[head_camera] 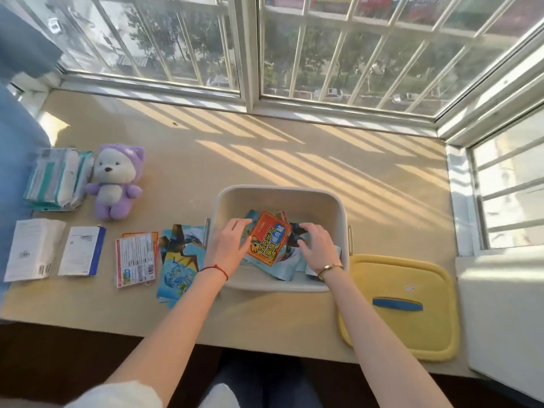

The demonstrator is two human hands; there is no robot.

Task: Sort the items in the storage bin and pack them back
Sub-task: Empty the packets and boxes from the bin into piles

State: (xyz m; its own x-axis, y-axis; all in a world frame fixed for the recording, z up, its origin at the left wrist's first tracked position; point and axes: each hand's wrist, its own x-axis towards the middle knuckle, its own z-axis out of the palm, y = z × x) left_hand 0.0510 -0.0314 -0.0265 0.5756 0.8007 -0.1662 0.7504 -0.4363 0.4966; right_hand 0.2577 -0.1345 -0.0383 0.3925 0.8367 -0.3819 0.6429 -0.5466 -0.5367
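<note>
A white storage bin (279,194) stands on the beige sill in front of me. Inside it lie blue packets and an orange packet (269,238) on top. My left hand (228,245) is in the bin at the orange packet's left edge, fingers curled against it. My right hand (316,245) reaches in at the right and pinches a dark blue packet (295,231). Left of the bin lie a pile of blue dragon packets (178,262), a red-and-white packet pile (135,260), two white booklets (81,251) (32,248), a purple plush bear (116,182) and tissue packs (56,178).
The bin's yellow lid (403,307) with a blue handle lies to the right on the sill. Barred windows (250,48) close off the far side and the right. A white cabinet (503,319) stands at the right edge.
</note>
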